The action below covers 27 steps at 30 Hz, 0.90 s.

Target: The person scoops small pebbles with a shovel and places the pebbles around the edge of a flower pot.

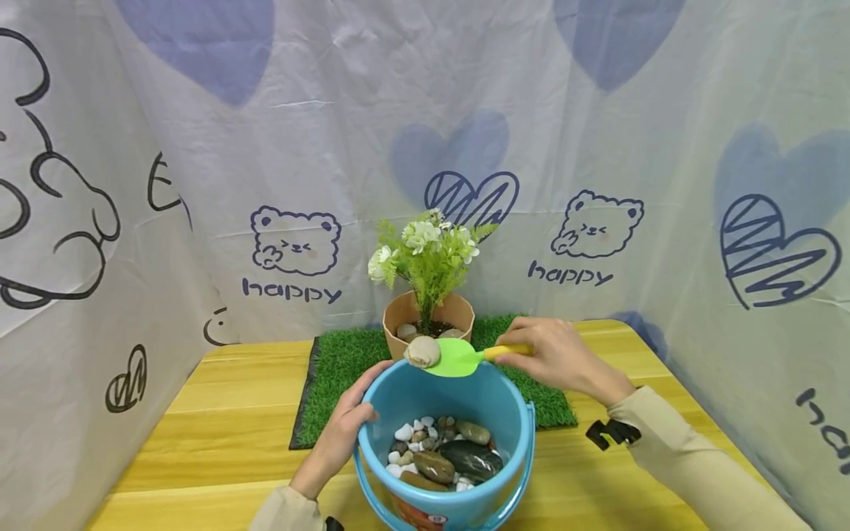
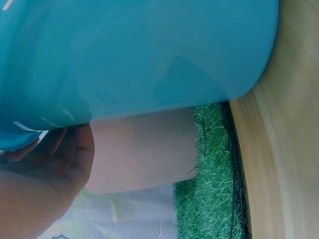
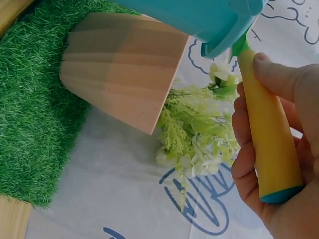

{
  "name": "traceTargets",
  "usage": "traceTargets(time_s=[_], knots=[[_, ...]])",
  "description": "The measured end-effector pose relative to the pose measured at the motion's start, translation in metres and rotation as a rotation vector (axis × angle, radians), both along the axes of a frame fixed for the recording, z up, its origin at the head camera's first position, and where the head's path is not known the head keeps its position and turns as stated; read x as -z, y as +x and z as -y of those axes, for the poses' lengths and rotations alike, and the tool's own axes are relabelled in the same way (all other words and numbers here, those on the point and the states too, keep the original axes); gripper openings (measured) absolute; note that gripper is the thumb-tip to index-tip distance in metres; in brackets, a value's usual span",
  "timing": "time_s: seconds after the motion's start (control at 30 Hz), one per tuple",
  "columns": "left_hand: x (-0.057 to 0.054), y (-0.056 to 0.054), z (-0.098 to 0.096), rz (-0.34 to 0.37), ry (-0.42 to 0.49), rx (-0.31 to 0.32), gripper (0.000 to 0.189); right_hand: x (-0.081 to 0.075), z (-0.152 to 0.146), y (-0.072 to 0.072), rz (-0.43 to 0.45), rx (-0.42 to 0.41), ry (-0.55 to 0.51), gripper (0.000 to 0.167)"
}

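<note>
A blue bucket [image 1: 443, 398] stands on the table in front of me, with white pebbles, brown stones and a large black stone [image 1: 473, 459] at its bottom. My left hand [image 1: 348, 422] grips its rim on the left side, thumb over the edge and fingers against the outer wall. In my right hand [image 1: 554, 355] is the yellow handle of a toy shovel [image 1: 458, 358]. Its green blade lies level above the bucket's far rim, carrying a pale round stone [image 1: 423, 352] at the tip. Just behind is a peach flowerpot [image 3: 119, 74] holding white flowers [image 1: 425, 240], soil and a few stones.
Green artificial turf [image 1: 339, 369] lies under the flowerpot and extends behind the bucket, on a yellow wood-grain table [image 1: 219, 420]. White printed cloth [image 1: 372, 147] hangs at the back and both sides. The bucket's handle [image 1: 378, 509] hangs down at the front.
</note>
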<state>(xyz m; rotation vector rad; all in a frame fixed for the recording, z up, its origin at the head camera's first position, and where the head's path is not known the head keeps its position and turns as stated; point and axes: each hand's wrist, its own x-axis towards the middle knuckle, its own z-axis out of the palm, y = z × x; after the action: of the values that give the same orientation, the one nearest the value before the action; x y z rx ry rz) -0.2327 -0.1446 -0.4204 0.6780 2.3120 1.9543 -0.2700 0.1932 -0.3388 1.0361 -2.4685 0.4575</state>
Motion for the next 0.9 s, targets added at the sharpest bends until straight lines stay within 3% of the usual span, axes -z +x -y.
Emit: traceTargets(time_s=[0.37, 0.9], knots=[[0.001, -0.001, 0.001, 0.002, 0.002, 0.016, 0.072, -0.011, 0.005, -0.014, 0.042, 0.133, 0.033, 0.027], [-0.001, 0.0, 0.003, 0.004, -0.008, 0.033, 0.072, -0.005, 0.011, -0.031, 0.053, 0.205, 0.051, 0.031]])
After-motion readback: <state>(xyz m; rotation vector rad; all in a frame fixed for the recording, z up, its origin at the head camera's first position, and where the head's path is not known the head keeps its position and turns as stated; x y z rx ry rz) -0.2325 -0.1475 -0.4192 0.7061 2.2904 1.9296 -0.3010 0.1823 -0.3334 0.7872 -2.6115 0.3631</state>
